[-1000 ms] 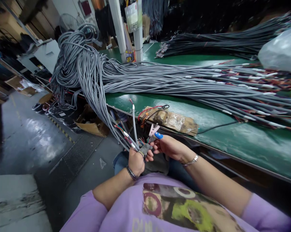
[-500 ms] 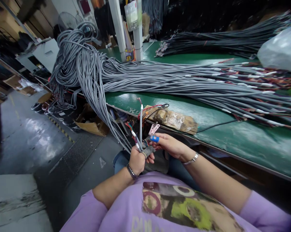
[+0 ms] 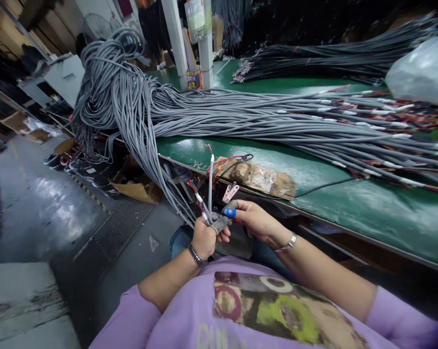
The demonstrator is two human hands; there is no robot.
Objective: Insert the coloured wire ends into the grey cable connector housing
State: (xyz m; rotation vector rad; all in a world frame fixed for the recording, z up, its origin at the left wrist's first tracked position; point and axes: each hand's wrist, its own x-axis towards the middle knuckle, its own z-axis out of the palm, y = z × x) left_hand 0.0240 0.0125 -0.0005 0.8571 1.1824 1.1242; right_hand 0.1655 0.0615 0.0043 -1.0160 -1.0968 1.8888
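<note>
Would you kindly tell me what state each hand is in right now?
Left hand: closed, holding gray cables.
Right hand: closed in a pinch beside the left; whether it holds anything cannot be told.

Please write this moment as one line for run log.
Left hand: holds grey cables | Right hand: close to left hand | Pink clip: beyond right hand, by bench edge

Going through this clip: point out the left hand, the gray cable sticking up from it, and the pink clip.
Left hand (image 3: 203,240): head view, back of the hand.
Gray cable (image 3: 210,188): head view, jacket below its white band.
Pink clip (image 3: 230,192): head view, middle of its body.
</note>
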